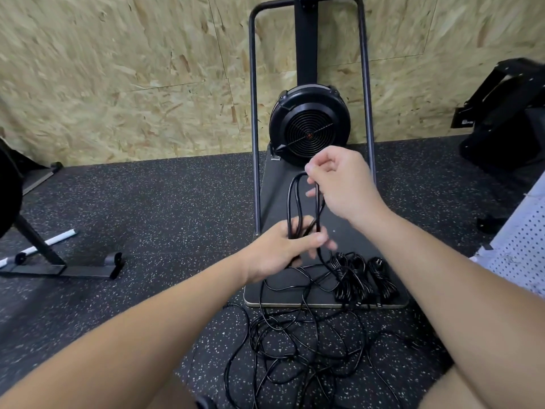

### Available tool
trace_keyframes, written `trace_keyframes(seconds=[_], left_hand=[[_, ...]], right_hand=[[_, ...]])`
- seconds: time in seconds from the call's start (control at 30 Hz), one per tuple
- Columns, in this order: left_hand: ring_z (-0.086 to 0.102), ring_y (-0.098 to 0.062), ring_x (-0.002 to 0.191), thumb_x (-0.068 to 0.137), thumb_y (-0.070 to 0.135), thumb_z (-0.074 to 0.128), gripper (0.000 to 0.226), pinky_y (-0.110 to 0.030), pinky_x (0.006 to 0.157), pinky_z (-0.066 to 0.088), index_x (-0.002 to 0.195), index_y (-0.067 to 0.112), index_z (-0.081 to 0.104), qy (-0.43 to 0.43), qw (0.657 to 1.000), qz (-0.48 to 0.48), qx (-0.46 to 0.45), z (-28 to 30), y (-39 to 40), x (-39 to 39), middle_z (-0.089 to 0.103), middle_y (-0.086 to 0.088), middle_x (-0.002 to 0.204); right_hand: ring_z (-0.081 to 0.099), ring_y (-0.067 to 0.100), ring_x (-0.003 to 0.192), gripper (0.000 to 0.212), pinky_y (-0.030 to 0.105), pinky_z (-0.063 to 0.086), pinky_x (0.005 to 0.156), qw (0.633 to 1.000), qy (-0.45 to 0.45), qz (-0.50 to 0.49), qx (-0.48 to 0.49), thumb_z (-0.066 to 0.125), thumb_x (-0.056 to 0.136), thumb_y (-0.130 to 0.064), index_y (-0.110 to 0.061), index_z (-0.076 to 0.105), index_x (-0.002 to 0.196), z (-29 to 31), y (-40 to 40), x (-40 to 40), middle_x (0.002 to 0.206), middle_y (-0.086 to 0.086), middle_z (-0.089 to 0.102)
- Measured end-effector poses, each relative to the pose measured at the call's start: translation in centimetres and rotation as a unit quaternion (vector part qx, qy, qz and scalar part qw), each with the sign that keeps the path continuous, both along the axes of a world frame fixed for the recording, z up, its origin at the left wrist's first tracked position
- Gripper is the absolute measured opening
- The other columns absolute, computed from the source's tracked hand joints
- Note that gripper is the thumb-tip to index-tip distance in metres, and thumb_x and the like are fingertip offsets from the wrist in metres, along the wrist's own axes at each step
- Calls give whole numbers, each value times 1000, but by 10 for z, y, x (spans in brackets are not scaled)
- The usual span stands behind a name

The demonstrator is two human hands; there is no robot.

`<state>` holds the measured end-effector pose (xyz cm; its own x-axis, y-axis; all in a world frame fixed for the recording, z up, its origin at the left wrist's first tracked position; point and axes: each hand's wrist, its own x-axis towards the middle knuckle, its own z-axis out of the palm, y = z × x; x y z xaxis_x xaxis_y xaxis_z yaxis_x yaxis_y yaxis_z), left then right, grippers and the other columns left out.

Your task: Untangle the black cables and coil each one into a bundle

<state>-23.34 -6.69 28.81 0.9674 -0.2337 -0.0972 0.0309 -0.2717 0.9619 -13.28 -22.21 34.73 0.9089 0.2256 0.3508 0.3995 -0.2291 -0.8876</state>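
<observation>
Both hands are on the same black cable. The left hand (283, 246) is lower, fingers curled round the bottom of a few long loops, so it's basically clamping the half-made coil (303, 208) at its base. The right hand (339, 184) is higher up, fingers bent and pinching the top of those loops, holding them stretched upward between the two hands. The loops hang over the near half of a dark platform board (295, 287).

From the left hand the cable drops down and runs off the front edge of the board into a big loose tangle of black cables (300, 346) on the floor, right in front of the person's knees. It's hard to tell how many separate cables are in that mess.

On the board's near right part there are two finished bundles (364, 278) lying side by side, already wound up tight, just beside the trailing cable.

The board belongs to a black fan-wheel exercise machine (309, 125) with a tall metal tube frame (253, 119), standing against an OSB wall (132, 78). The floor is black speckled rubber (165, 208). Another machine's foot (62, 267) sits off to the left, more black gear (507, 119) at the right, and a white perforated panel (522, 240) at the right edge.
</observation>
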Motion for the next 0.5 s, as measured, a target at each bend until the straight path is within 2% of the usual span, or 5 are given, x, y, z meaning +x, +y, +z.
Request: trace_keyframes(seconds=[0.13,0.23,0.3,0.37,0.5], left_hand=[[48,-36,74,115,40,54,43,-50,72,40,90,6,64,-43,997,13,58,3,2,2,73,-19,86],[75,-35,90,116,30,55,37,-33,85,53,87,8,57,-62,997,25,48,4,4,2,53,-14,69],[71,-36,76,116,26,57,32,-34,82,59,87,12,54,-47,998,28,4,2,2,3,43,-14,69],[52,-28,60,114,25,60,27,-42,68,60,91,12,52,-28,999,29,-17,-1,1,4,44,-11,69],[30,-18,52,113,25,61,17,-33,52,41,105,15,50,11,997,22,-71,2,4,-2,47,-10,71]], right_hand=[[65,13,83,9,39,56,82,983,-133,-14,-128,65,106,-22,-24,69,98,-3,-11,1,89,-7,70],[63,17,112,21,39,53,99,973,-149,-15,-174,60,110,-34,-25,69,127,-7,-12,6,123,-5,62],[75,14,103,31,41,58,95,984,-53,32,-168,54,112,-41,-23,68,133,-5,-10,5,122,-4,69],[81,16,80,23,44,58,85,984,22,96,-150,53,113,-34,-21,71,116,-5,-9,2,98,-4,77],[64,24,65,18,46,61,78,972,142,186,21,54,112,-11,-6,66,100,-8,-11,6,74,4,61]])
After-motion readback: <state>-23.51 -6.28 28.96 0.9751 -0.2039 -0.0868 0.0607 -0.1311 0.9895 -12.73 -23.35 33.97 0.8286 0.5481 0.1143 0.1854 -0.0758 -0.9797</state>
